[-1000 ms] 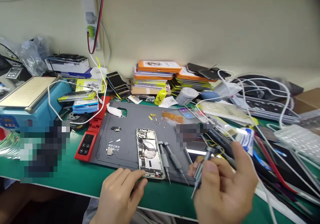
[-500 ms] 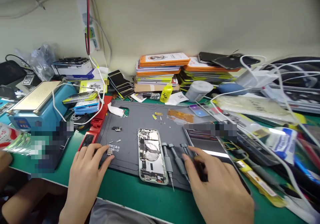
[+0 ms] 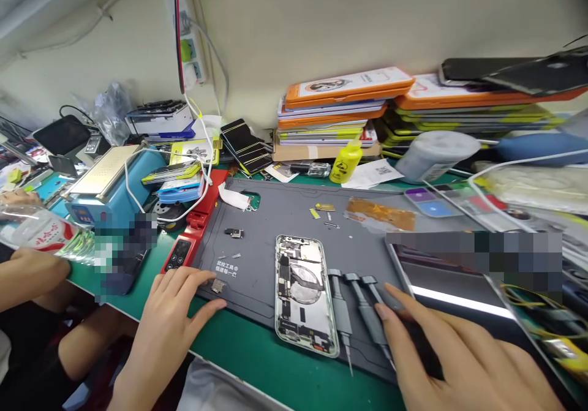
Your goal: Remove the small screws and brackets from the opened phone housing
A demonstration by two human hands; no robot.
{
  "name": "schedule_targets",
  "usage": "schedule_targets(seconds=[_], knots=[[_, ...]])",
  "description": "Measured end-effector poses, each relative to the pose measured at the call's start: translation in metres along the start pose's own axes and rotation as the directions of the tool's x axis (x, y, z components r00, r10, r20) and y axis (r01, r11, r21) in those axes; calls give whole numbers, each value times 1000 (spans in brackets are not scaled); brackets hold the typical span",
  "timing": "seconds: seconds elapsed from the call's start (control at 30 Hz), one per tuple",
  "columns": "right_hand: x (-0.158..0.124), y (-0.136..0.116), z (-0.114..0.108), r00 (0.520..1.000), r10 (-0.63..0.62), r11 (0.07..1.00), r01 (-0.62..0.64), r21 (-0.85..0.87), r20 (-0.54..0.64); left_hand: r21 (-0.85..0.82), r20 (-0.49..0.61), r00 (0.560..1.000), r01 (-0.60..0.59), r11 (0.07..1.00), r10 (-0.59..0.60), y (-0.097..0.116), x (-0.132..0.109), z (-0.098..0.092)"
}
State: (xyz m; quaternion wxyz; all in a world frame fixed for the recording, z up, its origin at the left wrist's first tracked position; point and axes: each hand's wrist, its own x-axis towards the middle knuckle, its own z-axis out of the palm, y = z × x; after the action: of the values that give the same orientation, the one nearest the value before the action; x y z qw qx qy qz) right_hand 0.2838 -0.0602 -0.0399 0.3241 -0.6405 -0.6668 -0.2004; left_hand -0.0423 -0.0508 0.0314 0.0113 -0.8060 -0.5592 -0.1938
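Left hand (image 3: 172, 322) open, fingers spread at front-left corner of grey mat (image 3: 275, 209), beside small part (image 3: 217, 286). Right hand (image 3: 454, 362) open, flat, touching screwdrivers (image 3: 362, 307) right of opened phone (image 3: 303, 294).

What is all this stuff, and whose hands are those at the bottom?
There is no machine here. A person wears a camera on the head, so you see what that person sees, looking down at a green table. The two hands at the bottom are that person's own. The left hand rests open at the edge of a grey mat, with its fingertips next to a tiny metal part. The right hand is stretched out and holds nothing. One of its fingertips is right by three small screwdrivers. Between the hands lies a phone with its cover off, so its insides show. Further back are a yellow bottle, a stack of orange boxes and a blue machine. The arm at the far left belongs to somebody else.
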Motion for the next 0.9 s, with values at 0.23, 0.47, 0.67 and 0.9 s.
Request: schedule_targets(seconds=[0.23,0.47,0.67,0.9], knots=[[-2,1,2,999,1,1000,0,26,-53,83,-20,999,-41,996,43,6,1,5],[7,-8,-11,999,-37,999,36,35,35,51,1,996,-91,995,91,6,-1,-1],[9,-8,-11,999,-37,998,36,54,25,-180,-48,990,-139,974,132,38,6,13],[8,-8,-9,999,-21,997,18,79,34,-249,-35,964,-264,932,264,63,32,36]])
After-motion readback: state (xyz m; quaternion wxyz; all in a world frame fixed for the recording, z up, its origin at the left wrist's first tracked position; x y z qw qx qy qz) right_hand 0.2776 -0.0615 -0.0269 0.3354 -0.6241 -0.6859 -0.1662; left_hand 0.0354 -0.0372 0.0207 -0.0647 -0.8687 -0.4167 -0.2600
